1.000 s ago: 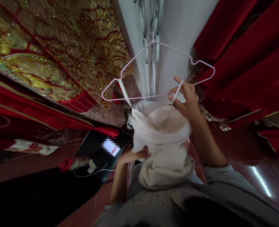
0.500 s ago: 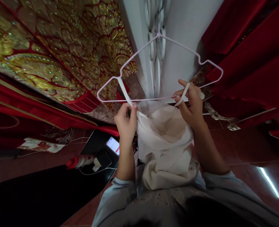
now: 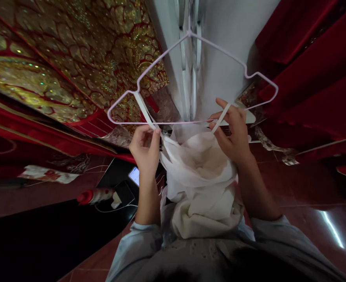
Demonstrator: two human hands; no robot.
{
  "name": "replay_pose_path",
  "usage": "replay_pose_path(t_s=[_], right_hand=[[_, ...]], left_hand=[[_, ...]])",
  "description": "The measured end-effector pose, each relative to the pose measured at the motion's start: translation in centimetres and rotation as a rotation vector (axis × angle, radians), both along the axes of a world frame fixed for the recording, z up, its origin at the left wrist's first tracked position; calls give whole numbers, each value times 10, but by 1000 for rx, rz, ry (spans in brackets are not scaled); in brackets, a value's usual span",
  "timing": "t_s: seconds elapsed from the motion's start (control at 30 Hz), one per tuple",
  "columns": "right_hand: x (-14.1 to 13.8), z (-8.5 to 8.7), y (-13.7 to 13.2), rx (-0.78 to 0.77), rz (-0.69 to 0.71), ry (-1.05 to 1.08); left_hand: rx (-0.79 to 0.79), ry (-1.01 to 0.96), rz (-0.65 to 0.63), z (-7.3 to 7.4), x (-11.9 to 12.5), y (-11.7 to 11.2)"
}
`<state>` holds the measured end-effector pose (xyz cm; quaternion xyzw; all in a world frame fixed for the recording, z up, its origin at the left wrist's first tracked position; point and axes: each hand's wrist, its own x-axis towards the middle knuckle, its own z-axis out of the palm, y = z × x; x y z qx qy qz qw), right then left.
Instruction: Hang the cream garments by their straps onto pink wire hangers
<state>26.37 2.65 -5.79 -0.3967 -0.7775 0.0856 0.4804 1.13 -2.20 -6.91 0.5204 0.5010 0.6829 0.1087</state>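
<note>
A pale pink clothes hanger (image 3: 179,123) hangs in front of me, its hook running up out of view. One white strap (image 3: 143,109) loops over the hanger's left notch, and my left hand (image 3: 146,150) pinches it low down, just under the bottom bar. My right hand (image 3: 235,135) has the other strap (image 3: 222,117) stretched across its bent fingers, close by the right part of the bar. That strap is off the right notch. Below both hands the white garment (image 3: 200,188) sags in folds against my front, its top edge gaping.
Gold-sequined red clothing (image 3: 111,55) hangs at left, with red cloth (image 3: 314,78) at right. White scrolled metalwork (image 3: 193,86) stands behind the hanger. On a black surface (image 3: 58,231) at lower left are a phone (image 3: 134,175), a red-capped bottle (image 3: 86,197) and a white cable.
The hanger has shifted left and slightly up in view, its left end most. My left hand has moved left with its strap; my right hand has shifted slightly left, still holding the other strap.
</note>
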Motion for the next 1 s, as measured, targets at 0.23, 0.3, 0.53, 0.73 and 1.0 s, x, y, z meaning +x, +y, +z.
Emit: replay_pose_path(t_s=[0.23, 0.3, 0.53, 0.73, 1.0], right_hand=[[8, 8, 5, -81, -19, -49], [8, 10, 5, -84, -42, -45], [9, 8, 7, -70, -23, -37], [14, 11, 13, -96, -5, -12], [12, 12, 5, -114, 31, -5]], left_hand=[[-83, -5, -89, 16, 6, -13], [-140, -64, -280, 14, 9, -8], [-301, 41, -417, 47, -9, -35], [-260, 18, -395, 85, -27, -31], [-205, -397, -459, 95, -35, 0]])
